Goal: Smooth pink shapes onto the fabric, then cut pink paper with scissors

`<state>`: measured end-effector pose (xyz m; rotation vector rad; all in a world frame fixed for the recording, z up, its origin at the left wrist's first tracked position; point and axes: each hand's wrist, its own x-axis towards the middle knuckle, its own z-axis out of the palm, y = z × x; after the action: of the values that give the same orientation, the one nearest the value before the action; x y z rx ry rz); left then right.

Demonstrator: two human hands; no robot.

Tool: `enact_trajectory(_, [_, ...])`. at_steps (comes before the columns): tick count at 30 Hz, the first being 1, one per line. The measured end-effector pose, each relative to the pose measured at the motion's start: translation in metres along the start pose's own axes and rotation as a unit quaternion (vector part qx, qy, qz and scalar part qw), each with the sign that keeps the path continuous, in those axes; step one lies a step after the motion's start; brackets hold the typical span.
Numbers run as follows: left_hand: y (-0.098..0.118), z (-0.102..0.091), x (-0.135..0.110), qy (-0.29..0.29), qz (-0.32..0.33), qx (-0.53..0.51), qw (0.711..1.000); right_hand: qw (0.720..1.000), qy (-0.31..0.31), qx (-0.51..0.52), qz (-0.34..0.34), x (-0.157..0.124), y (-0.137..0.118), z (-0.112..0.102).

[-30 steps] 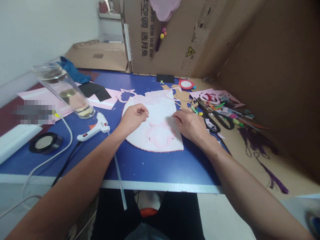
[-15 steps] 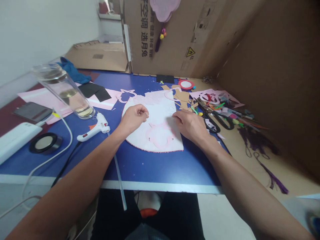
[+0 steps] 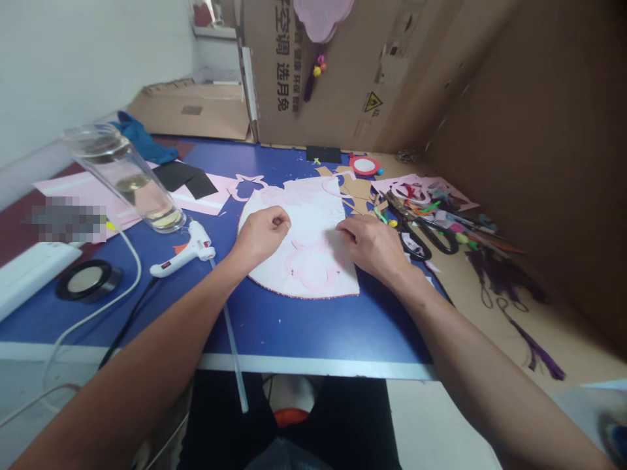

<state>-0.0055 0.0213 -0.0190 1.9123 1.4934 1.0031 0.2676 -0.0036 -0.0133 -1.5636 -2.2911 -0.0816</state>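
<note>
A white sheet [image 3: 313,222] with a curved, reddish lower edge lies on the blue table in front of me. A pale pink cut-out shape [image 3: 315,271] rests on its lower part. Over the sheet's left side, my left hand [image 3: 264,232] is closed, thumb and fingertips pressed together. My right hand [image 3: 369,245] is closed in a similar pinch above the right edge of the sheet. Whatever the fingertips may hold is too small or hidden to make out.
To the left are a white glue gun [image 3: 189,251] with a long glue stick, a glass bottle [image 3: 132,179] and a black tape roll [image 3: 88,279]. Scissors [image 3: 421,225], paper scraps and purple tassels [image 3: 533,349] lie to the right. Cardboard walls [image 3: 337,117] stand behind.
Almost nothing differs. Both hands stay pinched over the sheet, with only a very slight shift.
</note>
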Motion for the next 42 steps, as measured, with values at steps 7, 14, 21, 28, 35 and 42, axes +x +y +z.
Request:
enact_trajectory(7, [-0.0006, -0.0010, -0.0013, 0.005, -0.017, 0.066, 0.998, 1.000, -0.006, 0.003, 0.003, -0.0006, -0.0003, 0.0011])
enact_trajectory(14, [-0.0034, -0.0007, -0.0007, 0.001, -0.005, 0.072, 0.997, 1.000, -0.025, -0.004, -0.007, -0.0010, -0.0031, 0.0002])
enact_trajectory(21, [-0.0048, -0.0006, -0.0001, -0.002, -0.008, 0.074, 0.997, 1.000, -0.023, 0.007, -0.007, -0.0012, -0.0028, 0.0007])
enact_trajectory(28, [-0.0059, -0.0005, 0.0002, -0.005, -0.010, 0.072, 0.997, 1.000, -0.028, 0.000, -0.004, -0.0009, -0.0039, -0.0002])
enact_trajectory(35, [-0.0070, -0.0004, -0.0003, -0.006, -0.007, 0.078, 0.997, 1.000, -0.028, -0.003, -0.003, -0.0015, -0.0046, -0.0004])
enact_trajectory(42, [-0.0061, -0.0009, -0.0006, -0.012, -0.006, 0.075, 0.997, 1.000, -0.025, 0.002, -0.007, -0.0016, -0.0022, 0.0007])
